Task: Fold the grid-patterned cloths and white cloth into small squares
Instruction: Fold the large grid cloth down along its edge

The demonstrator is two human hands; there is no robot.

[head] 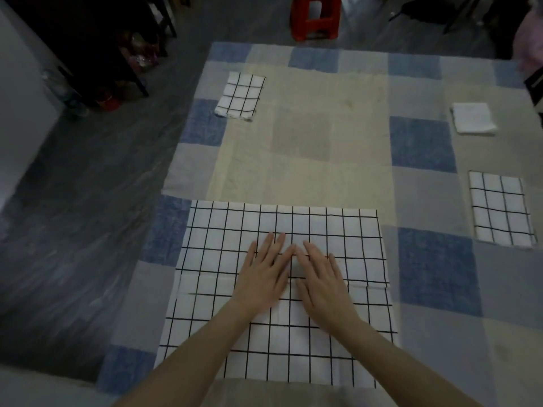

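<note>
Patchwork blanket (423, 148) (blue/grey/cream squares) spread on dark grey floor (73, 230). Red plastic stool (316, 17) just past blanket's far edge. Black shelf unit (97, 45) w/ small cluttered items off blanket's far-left corner. White wall further left.

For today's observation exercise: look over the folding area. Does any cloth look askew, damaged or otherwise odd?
One thing stands out mildly: the small folded grid cloth at the far left lies tilted against the blanket's checks, its near edge slightly rumpled. The white cloth and the right grid cloth lie neater. No damage or spill shows.
</note>
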